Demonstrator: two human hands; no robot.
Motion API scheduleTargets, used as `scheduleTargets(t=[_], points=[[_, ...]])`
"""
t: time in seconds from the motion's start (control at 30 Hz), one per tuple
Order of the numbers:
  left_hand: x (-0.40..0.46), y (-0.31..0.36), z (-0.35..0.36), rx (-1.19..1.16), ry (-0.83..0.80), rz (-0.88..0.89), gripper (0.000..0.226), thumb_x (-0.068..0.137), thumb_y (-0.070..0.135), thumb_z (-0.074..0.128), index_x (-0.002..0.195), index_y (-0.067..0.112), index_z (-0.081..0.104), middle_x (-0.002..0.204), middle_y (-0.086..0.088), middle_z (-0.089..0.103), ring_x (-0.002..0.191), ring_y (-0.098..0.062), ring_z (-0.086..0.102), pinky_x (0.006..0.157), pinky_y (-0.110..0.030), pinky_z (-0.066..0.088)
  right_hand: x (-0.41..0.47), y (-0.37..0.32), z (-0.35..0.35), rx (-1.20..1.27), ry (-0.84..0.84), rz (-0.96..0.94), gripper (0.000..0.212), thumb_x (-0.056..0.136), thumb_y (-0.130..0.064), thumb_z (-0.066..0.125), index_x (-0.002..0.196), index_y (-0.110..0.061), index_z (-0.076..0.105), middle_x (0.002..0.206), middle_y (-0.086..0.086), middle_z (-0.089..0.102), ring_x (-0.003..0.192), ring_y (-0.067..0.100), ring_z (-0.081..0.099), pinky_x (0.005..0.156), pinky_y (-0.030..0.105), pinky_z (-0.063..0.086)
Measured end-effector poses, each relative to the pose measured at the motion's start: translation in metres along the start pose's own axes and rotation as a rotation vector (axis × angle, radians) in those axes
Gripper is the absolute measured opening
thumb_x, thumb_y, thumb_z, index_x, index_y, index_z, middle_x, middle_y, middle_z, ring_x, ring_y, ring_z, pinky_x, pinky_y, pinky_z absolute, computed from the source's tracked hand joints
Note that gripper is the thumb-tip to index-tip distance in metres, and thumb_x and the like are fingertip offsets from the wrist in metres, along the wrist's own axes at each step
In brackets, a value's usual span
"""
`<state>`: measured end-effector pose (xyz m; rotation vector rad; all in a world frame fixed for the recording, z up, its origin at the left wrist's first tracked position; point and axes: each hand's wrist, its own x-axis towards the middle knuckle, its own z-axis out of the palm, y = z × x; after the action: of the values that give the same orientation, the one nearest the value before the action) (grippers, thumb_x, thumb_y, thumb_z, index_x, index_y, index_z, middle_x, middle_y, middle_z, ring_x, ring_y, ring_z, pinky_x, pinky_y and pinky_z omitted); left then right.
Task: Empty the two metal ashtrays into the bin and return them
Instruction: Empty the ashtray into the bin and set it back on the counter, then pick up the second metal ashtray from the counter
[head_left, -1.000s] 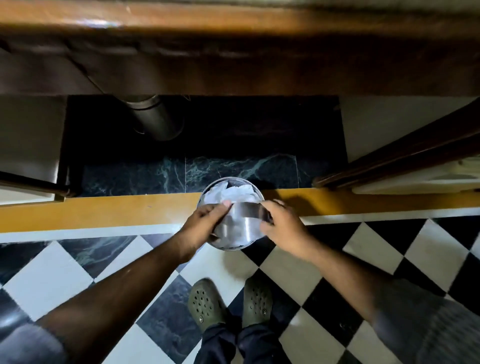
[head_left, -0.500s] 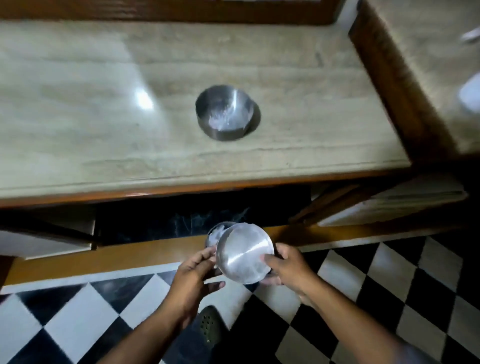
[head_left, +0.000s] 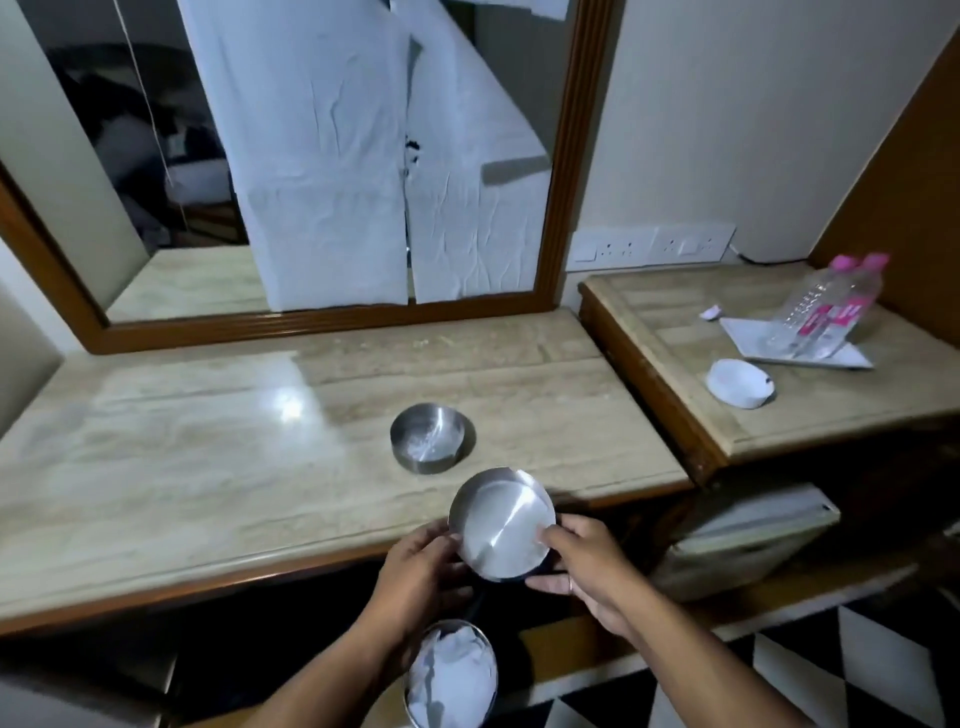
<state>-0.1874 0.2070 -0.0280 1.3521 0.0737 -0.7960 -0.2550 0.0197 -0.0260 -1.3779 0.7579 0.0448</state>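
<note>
A round metal ashtray (head_left: 501, 522) is held between both hands just above the counter's front edge, its bare inside tilted toward me. My left hand (head_left: 415, 571) grips its left rim and my right hand (head_left: 582, 564) grips its right rim. A second metal ashtray (head_left: 428, 437) stands upright on the marble counter (head_left: 208, 441), a short way behind the held one, with pale residue inside. Down on the floor, below my hands, the round metal bin (head_left: 451, 675) is full of white crumpled paper.
A wood-framed mirror (head_left: 566, 156) covered with white paper stands behind the counter. To the right, a raised side counter (head_left: 675, 332) carries a white ashtray (head_left: 740, 388), a white tray (head_left: 748, 332) and two plastic bottles (head_left: 826, 306). Checkered floor at bottom right.
The ashtray was upside down over the bin; both hands have turned it and lifted it to counter height. My view has swung up from the floor to the counter and mirror.
</note>
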Motion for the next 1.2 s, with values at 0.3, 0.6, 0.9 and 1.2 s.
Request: scheduleTargets(t=[0.3,0.6,0.9,1.2], points=[[0.101,0.052,0.059,0.058,0.074,-0.042,0.029,0.093,0.021,0.050,0.114,0.009,0.067,0.113,-0.009,0.074,0.094,-0.030,0.070,0.077,-0.037,0.057,0.111,-0.050,-0.030,-0.002,0.244,-0.005,0.021,0.090,-0.023,0.065,0.091,-0.002,0.063,0.114,0.025,0.062,0.092,0.036,0.069,0.071,0.041,0.064],[0.191,0.065,0.099,0.147,0.118,-0.101,0.037,0.103,0.027,0.037,0.115,0.007,0.065,0.103,-0.002,0.075,0.092,-0.024,0.069,0.077,-0.033,0.053,0.219,-0.061,-0.060,-0.106,0.276,0.096,0.017,0.093,-0.009,0.054,0.100,0.003,0.064,0.095,0.016,0.063,0.076,0.022,0.064,0.063,0.031,0.060],[0.208,0.071,0.105,0.170,0.078,-0.122,0.037,0.101,0.021,0.035,0.087,0.015,0.068,0.073,0.006,0.078,0.078,-0.019,0.070,0.077,-0.035,0.050,0.244,-0.062,-0.064,-0.291,0.304,0.081,0.015,0.086,-0.003,0.048,0.079,0.000,0.061,0.091,0.017,0.065,0.081,0.029,0.067,0.066,0.040,0.064],[0.195,0.092,0.044,0.445,0.460,0.241,0.021,0.092,0.023,0.061,0.110,0.018,0.071,0.111,-0.010,0.071,0.097,-0.022,0.066,0.085,-0.026,0.052,0.202,-0.084,-0.014,-0.650,0.332,-0.440,0.023,0.089,-0.023,0.060,0.108,-0.012,0.068,0.104,0.007,0.063,0.095,0.022,0.060,0.081,0.032,0.050]])
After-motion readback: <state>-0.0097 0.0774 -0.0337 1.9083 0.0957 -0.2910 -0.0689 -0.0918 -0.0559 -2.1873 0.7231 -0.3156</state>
